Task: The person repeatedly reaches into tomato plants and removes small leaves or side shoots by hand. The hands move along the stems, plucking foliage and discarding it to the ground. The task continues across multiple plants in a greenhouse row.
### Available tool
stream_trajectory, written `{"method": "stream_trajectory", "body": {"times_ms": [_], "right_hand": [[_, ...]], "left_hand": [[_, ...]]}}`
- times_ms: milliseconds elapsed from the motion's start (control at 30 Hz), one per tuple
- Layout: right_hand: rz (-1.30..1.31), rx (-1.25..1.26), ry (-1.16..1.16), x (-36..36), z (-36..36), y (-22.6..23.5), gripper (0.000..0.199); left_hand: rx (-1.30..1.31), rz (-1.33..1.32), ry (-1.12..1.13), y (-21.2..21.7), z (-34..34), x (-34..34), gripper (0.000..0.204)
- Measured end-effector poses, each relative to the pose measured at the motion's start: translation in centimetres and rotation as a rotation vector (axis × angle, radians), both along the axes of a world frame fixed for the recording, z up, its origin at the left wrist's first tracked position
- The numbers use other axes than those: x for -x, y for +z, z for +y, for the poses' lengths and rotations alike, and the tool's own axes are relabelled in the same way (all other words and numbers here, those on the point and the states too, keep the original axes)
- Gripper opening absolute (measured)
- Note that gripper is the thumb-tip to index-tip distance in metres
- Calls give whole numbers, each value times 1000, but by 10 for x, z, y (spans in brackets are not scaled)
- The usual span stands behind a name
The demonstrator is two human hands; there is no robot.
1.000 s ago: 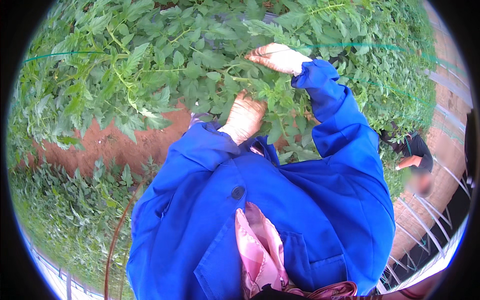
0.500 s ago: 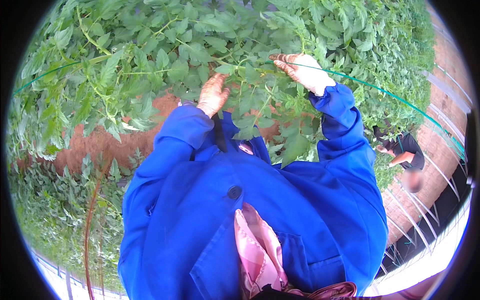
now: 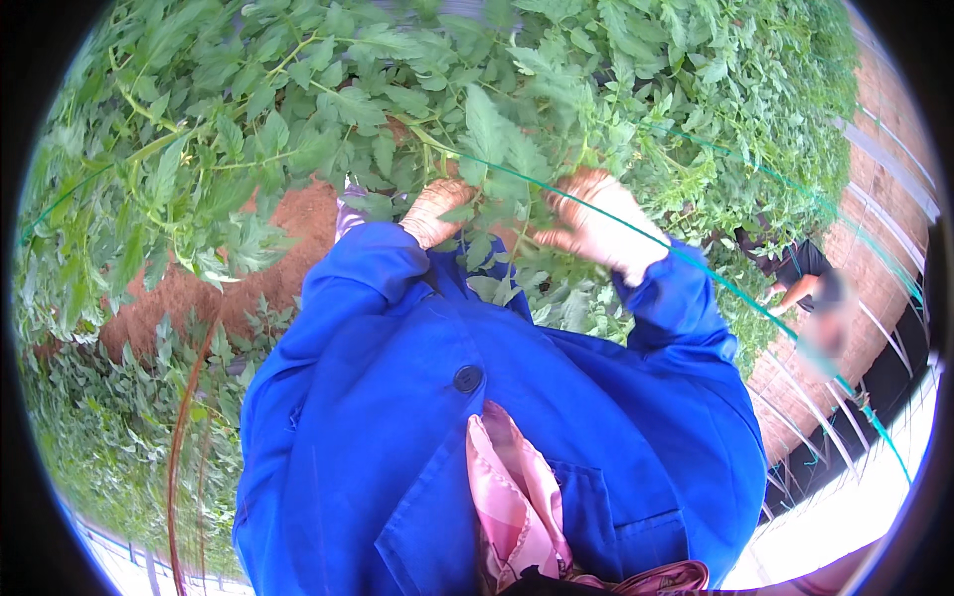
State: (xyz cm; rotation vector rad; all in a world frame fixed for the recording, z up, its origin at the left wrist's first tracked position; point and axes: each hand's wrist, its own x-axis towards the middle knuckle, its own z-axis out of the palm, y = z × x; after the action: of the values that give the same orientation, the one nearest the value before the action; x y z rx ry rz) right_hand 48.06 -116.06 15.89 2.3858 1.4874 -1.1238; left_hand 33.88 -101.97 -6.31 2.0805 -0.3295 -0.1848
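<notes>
Both of my hands reach into dense green tomato plants point(image 3: 477, 129) in front of my blue coat point(image 3: 417, 417). My left hand point(image 3: 435, 209) is pushed into the leaves, knuckles showing and fingertips hidden by foliage. My right hand point(image 3: 596, 223) is close beside it, fingers curled around a leafy plant stem point(image 3: 517, 223). A thin green string point(image 3: 696, 263) runs taut from the leaves between my hands, across my right wrist, down to the lower right.
Red-brown soil point(image 3: 288, 248) shows under the plants on the left. A thin brown hose point(image 3: 179, 447) curves along the lower left. Another person point(image 3: 805, 288) crouches at the right by a brick-coloured strip point(image 3: 874, 258) with white rails point(image 3: 795, 427).
My hands have drawn closer together and lower in the foliage. The right hand has moved left and down along the green string. The view has shifted with the plants.
</notes>
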Motion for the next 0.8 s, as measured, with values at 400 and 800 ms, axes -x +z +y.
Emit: {"method": "stream_trajectory", "body": {"times_ms": [400, 800], "right_hand": [[-426, 165, 84, 5, -83, -56, 42], [-699, -90, 271, -44, -15, -32, 28]], "left_hand": [[704, 680, -102, 2, 70, -19, 12], [607, 374, -135, -130, 141, 43, 36]]}}
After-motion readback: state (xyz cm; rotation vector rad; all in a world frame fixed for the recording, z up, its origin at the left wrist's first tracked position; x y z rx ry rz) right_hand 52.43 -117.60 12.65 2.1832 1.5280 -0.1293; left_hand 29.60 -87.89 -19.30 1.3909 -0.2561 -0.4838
